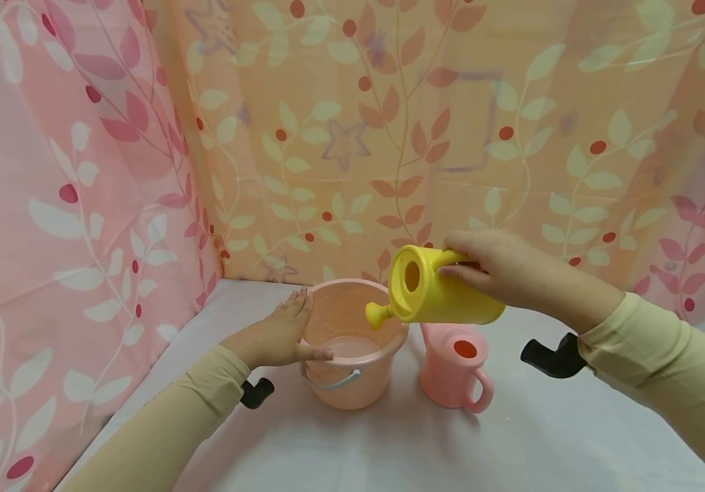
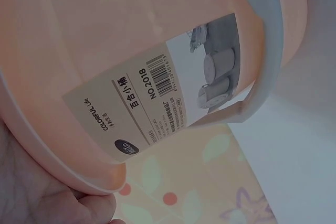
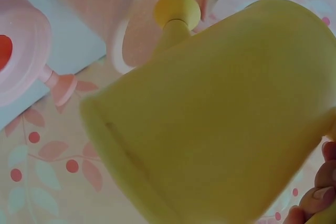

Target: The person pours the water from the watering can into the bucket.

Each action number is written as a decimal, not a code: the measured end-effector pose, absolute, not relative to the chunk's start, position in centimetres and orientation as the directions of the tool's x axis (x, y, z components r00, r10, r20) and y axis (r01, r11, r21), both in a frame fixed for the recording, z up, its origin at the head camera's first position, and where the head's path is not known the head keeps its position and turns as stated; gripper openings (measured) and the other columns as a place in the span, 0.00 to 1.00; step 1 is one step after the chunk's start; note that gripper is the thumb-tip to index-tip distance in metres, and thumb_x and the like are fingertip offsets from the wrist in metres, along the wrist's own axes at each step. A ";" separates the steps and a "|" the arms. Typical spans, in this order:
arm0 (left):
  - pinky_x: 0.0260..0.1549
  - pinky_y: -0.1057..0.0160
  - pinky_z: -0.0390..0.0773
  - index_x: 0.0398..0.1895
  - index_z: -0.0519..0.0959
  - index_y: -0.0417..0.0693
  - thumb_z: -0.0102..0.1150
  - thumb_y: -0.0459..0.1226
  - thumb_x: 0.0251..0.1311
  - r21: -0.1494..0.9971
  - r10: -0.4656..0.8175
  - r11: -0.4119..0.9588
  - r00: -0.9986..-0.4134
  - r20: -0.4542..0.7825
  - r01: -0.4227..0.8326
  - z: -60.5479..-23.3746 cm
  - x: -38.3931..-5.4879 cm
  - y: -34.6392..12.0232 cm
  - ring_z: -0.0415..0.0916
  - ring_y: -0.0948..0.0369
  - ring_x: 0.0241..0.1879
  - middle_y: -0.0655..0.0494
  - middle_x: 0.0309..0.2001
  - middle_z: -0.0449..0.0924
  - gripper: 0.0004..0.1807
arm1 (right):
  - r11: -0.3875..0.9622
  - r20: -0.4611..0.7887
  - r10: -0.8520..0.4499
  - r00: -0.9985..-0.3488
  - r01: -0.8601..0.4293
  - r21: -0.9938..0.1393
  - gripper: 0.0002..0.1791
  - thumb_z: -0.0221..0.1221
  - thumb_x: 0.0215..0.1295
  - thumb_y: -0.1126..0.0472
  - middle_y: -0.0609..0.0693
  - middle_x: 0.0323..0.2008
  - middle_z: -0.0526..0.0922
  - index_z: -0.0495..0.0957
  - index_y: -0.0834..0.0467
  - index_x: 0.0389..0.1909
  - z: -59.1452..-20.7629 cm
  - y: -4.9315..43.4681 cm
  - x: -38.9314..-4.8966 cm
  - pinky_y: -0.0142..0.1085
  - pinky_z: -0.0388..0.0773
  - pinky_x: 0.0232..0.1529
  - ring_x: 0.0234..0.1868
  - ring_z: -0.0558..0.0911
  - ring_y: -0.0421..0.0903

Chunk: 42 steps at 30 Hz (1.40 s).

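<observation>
A yellow toy watering can (image 1: 450,290) is tipped over the right side of a peach-coloured bucket (image 1: 352,383), its sprinkler head (image 1: 377,314) just inside the rim. My right hand (image 1: 490,263) grips the can's handle; in the right wrist view, curled fingers (image 3: 317,195) show at the lower right. Resting on the bucket's left rim, my left hand (image 1: 278,335) has straight fingers, with the thumb (image 1: 318,353) along the front edge. The left wrist view shows the bucket's label (image 2: 157,87) and pale blue handle (image 2: 270,51). Droplets speckle the bucket's inner wall.
A pink watering can (image 1: 450,369) stands upright right of the bucket, below the yellow one. Both stand on a white-covered table (image 1: 414,451). Leaf-patterned curtains (image 1: 340,157) close off the back and sides. Black wrist mounts (image 1: 555,355) stick out below the cuffs.
</observation>
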State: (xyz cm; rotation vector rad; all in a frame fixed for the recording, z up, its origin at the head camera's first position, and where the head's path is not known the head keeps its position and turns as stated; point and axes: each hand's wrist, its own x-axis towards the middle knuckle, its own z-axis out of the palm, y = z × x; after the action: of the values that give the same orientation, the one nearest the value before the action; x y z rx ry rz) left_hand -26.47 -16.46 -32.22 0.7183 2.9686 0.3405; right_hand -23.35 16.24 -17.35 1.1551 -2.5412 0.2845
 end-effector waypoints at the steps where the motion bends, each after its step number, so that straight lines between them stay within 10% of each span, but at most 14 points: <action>1: 0.65 0.47 0.41 0.69 0.38 0.31 0.47 0.72 0.44 0.231 0.458 0.866 -0.889 -0.014 0.443 -32.2 -26.5 -16.4 0.31 0.47 0.70 0.37 0.70 0.31 0.65 | 0.647 0.381 -0.694 -0.611 -0.761 -0.041 0.11 0.62 0.58 0.59 0.42 0.18 0.65 0.67 0.52 0.24 -17.3 16.2 -23.3 0.31 0.67 0.24 0.24 0.66 0.40; 42: 0.65 0.47 0.42 0.69 0.39 0.31 0.47 0.72 0.44 0.222 0.452 0.871 -0.892 -0.010 0.439 -32.2 -26.5 -16.4 0.32 0.45 0.70 0.36 0.70 0.32 0.65 | 0.601 0.346 -0.741 -0.576 -0.798 -0.041 0.08 0.62 0.57 0.56 0.41 0.25 0.71 0.71 0.50 0.29 -16.7 16.1 -23.2 0.32 0.71 0.28 0.29 0.69 0.40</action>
State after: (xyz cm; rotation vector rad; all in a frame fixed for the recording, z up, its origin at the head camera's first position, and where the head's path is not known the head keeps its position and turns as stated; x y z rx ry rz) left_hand -26.49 -16.37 -32.16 0.7101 2.9784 0.3315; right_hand -23.17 16.12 -16.67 1.2534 -2.5379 0.2777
